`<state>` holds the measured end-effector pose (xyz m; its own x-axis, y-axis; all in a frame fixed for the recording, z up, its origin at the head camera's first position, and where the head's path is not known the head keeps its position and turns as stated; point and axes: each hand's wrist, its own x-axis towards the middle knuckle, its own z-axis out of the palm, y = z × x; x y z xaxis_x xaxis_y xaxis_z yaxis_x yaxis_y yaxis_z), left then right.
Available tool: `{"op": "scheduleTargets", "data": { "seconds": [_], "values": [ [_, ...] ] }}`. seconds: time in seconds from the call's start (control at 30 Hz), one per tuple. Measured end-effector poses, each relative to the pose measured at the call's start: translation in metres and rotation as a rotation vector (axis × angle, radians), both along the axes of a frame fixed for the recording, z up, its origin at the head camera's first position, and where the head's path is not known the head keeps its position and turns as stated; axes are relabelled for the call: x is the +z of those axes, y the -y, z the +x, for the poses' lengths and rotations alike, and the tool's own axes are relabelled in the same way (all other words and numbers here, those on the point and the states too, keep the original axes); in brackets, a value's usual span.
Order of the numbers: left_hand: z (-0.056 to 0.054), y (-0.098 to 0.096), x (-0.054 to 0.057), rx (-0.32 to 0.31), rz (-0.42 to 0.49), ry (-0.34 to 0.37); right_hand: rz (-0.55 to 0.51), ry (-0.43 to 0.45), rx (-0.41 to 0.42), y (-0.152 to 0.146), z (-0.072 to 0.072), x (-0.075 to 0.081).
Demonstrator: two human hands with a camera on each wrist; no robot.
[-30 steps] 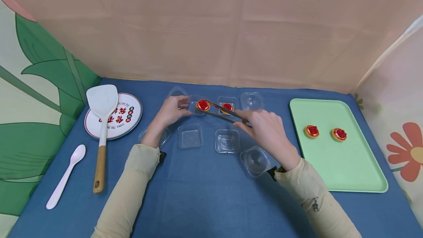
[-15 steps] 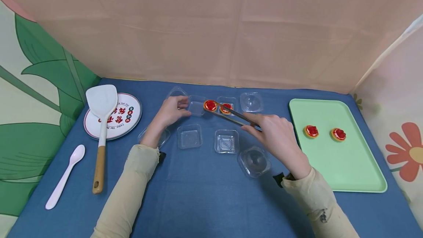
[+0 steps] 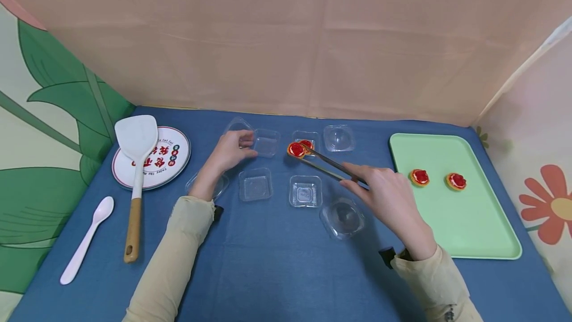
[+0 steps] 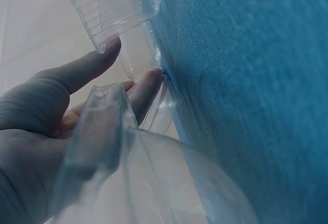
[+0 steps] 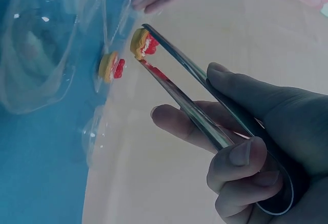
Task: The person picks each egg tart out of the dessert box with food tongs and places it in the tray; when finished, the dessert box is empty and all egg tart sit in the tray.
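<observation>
My right hand (image 3: 389,195) grips metal tongs (image 3: 336,164), their tips pinching a small red-topped tart (image 3: 296,150). In the right wrist view this tart (image 5: 138,43) hangs above the table. Behind it, a second tart (image 3: 307,144) sits in a clear plastic container (image 3: 314,137). My left hand (image 3: 231,150) is beside another clear container (image 3: 268,143), whose raised lid (image 3: 239,123) stands behind the hand. In the left wrist view the thumb (image 4: 105,55) touches the container's edge; the fingers stay fairly straight.
Two tarts lie on a green tray (image 3: 469,227) at right. More clear containers (image 3: 306,191) stand before the hands, one (image 3: 255,184) left of centre. At left, a white spatula (image 3: 137,143) lies across a printed plate (image 3: 176,163), near a white spoon (image 3: 87,242).
My right hand has moved right and toward me, carrying the tart in the tongs from over the left container to in front of the one holding a tart. The left hand stays in place.
</observation>
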<state>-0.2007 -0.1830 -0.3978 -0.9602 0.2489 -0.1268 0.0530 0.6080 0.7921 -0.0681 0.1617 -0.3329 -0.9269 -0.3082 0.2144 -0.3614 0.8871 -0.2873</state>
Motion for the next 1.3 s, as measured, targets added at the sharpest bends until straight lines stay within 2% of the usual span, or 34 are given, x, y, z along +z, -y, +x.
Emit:
{"op": "scheduleTargets", "data": {
  "seconds": [0.37, 1.3],
  "values": [
    [0.001, 0.0, 0.001, 0.003, -0.01, -0.002, -0.04, 0.046, -0.061, -0.023, 0.018, -0.001],
    [0.002, 0.001, 0.001, -0.01, -0.012, -0.004, 0.012, 0.138, -0.216, -0.063, 0.06, -0.012]
  ]
}}
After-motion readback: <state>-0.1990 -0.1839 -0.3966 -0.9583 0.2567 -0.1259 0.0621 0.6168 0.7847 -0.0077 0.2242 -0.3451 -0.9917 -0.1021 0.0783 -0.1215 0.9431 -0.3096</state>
